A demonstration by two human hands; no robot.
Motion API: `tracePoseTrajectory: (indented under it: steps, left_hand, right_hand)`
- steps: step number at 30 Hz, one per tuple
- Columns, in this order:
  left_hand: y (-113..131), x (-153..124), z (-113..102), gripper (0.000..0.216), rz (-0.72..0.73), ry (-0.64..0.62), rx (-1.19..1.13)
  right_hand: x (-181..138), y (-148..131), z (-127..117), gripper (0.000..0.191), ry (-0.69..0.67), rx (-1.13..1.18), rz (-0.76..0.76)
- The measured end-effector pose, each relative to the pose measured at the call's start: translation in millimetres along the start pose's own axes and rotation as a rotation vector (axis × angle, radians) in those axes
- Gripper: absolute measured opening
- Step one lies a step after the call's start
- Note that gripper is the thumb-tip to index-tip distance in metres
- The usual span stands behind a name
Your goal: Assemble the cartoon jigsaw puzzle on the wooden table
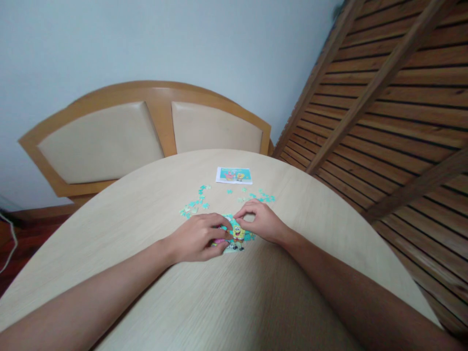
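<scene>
Over at the far left, a white cable (13, 238) is trailing down toward a dark reddish floor (31, 235). Next along, a chair back (157, 114) with two cream panels in a wooden frame is standing against the pale wall (164, 44), and in front of it a round, light wooden table (109, 209) is spreading across most of what I am seeing.

On the tabletop, a straggling line of loose teal pieces (205, 205) is lying just beyond the person's left hand (199, 237). That hand is resting palm down over the near left part of a joined puzzle (238, 233); its thumb and fingers are standing apart, with a bit of pink picture showing in the gap. The puzzle is lying flat between the two hands, and its yellow cartoon figure is grinning out in plain sight. Farther off, a small picture card (236, 175) is lying beyond the puzzle, one teal piece (229, 191) sitting just on its near side.

The right hand (261, 221) is arching at the puzzle's far edge, thumb and forefinger curving into a ring; I cannot tell whether the tips are pinching anything. More loose pieces (270, 199) are scattering past its knuckles, and brown slatted woodwork (369, 97) is filling the far right.
</scene>
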State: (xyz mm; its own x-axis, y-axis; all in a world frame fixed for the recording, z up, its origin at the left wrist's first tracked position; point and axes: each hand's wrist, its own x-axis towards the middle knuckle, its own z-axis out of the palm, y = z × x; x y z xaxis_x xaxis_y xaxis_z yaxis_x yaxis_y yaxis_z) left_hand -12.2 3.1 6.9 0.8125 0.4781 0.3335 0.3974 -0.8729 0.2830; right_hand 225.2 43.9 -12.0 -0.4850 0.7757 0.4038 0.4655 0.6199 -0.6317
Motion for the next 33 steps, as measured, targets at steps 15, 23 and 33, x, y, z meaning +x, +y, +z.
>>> tracePoseTrajectory:
  steps: [15,23,33]
  left_hand:
    - [0,0,0,0.024,-0.006,-0.01,0.003]
    - [1,2,-1,0.024,0.014,-0.011,0.012]
    - [-36,-4,-4,0.029,-0.47,0.331,0.26]
  right_hand:
    - [-1,-1,0,0.008,-0.038,-0.109,-0.085]
    - [-2,-4,-2,0.007,-0.054,-0.133,-0.11]
    - [-2,-7,-2,0.003,-0.058,-0.128,-0.11]
